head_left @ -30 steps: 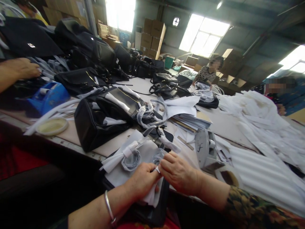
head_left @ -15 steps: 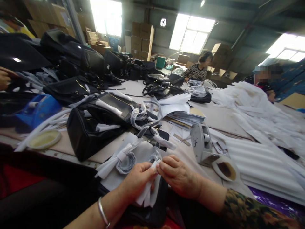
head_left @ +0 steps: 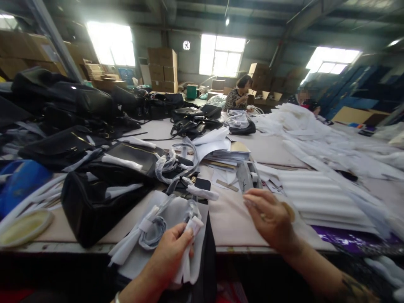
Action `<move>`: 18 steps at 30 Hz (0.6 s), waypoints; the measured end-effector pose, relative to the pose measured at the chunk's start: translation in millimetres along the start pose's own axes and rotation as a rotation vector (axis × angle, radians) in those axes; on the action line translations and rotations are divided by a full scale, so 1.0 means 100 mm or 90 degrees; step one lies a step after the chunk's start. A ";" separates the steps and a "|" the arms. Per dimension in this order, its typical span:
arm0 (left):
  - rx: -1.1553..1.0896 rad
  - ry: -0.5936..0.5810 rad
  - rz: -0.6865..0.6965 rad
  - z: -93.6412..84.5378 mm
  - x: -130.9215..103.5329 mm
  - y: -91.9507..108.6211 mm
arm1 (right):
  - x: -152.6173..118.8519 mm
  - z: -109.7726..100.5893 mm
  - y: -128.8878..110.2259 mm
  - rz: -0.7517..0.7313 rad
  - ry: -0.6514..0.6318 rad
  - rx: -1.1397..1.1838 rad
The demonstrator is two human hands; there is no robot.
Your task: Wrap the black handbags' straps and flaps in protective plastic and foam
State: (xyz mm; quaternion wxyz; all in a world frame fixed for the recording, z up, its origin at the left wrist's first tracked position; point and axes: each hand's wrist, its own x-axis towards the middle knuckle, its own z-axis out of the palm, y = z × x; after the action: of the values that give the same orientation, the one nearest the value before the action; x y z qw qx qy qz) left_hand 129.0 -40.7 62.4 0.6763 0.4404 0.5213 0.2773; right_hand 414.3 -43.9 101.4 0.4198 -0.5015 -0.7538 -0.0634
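Note:
My left hand [head_left: 172, 250] pinches a white foam strip [head_left: 195, 225] folded around a plastic-wrapped strap. This lies on a black bag [head_left: 208, 252] at the table's front edge, with a pale grey sheet [head_left: 172, 204] over it. Beside the hand, a coiled clear-wrapped strap [head_left: 153, 232] is bound by another white strip. My right hand [head_left: 269, 219] is raised to the right, away from the bag, fingers bent and slightly apart with nothing visible in them. Just beyond its fingertips stands a grey tape dispenser [head_left: 248, 177].
Black handbags [head_left: 104, 198] with wrapped handles cover the left side. Paper sheets [head_left: 224, 153] are stacked mid-table. White foam sheets [head_left: 325, 200] and a heap of white wrapping [head_left: 293, 126] lie right. A blue dispenser [head_left: 23, 181] and yellowish tape roll [head_left: 27, 227] sit left. Two people [head_left: 238, 94] are across the table.
My right hand has let go of the strip and moved right toward the tape dispenser. My left hand keeps its pinch on the strip. The view has turned to the right.

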 end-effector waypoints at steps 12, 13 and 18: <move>-0.041 -0.002 -0.014 0.00 0.00 0.04 | -0.03 0.00 -0.29 0.160 -0.085 0.168; -0.044 -0.004 -0.017 0.00 -0.01 0.05 | -0.04 0.04 -0.39 0.138 -0.092 0.186; -0.041 0.005 -0.021 -0.04 0.03 -0.04 | 0.02 0.08 -0.53 0.059 -0.157 0.224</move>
State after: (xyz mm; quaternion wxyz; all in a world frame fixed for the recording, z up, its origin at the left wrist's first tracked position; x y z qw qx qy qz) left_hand 125.7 -38.7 56.6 0.6927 0.4085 0.5218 0.2848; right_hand 366.7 -63.7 115.1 0.4078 -0.4583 -0.7753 0.1505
